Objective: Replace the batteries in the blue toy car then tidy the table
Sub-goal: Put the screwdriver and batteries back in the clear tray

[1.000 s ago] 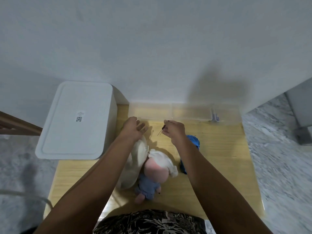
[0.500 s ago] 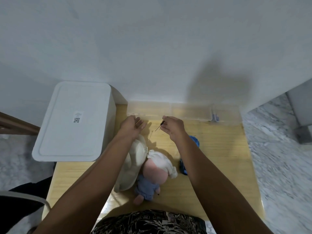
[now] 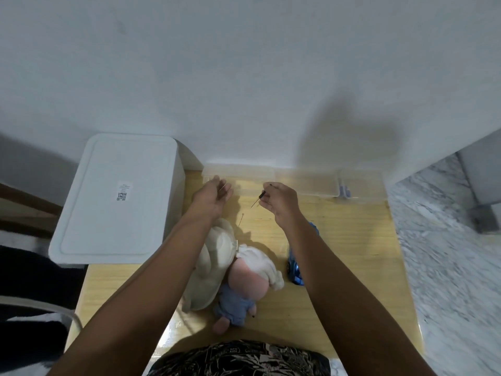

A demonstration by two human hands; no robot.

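A thin, dark small screwdriver [image 3: 259, 198] is pinched in the fingertips of the right hand [image 3: 280, 203], raised above the desk [image 3: 352, 240]. The left hand [image 3: 212, 198] is held loosely spread with nothing in it, beside a clear plastic organiser box [image 3: 306, 183] at the wall. The blue toy car [image 3: 294, 271] lies on the desk, largely hidden under the right forearm, just beside a plush doll [image 3: 244, 280].

It is judged that the car could be knocked by the forearm passing over it, and that so slim a tool could slip from a fingertip pinch. A thin pin [image 3: 240, 220] lying near the doll could be overlooked during tidying.

A QR-code label [image 3: 122, 192] is seen on the white lidded bin [image 3: 116, 199]; its writing is too small to be read.
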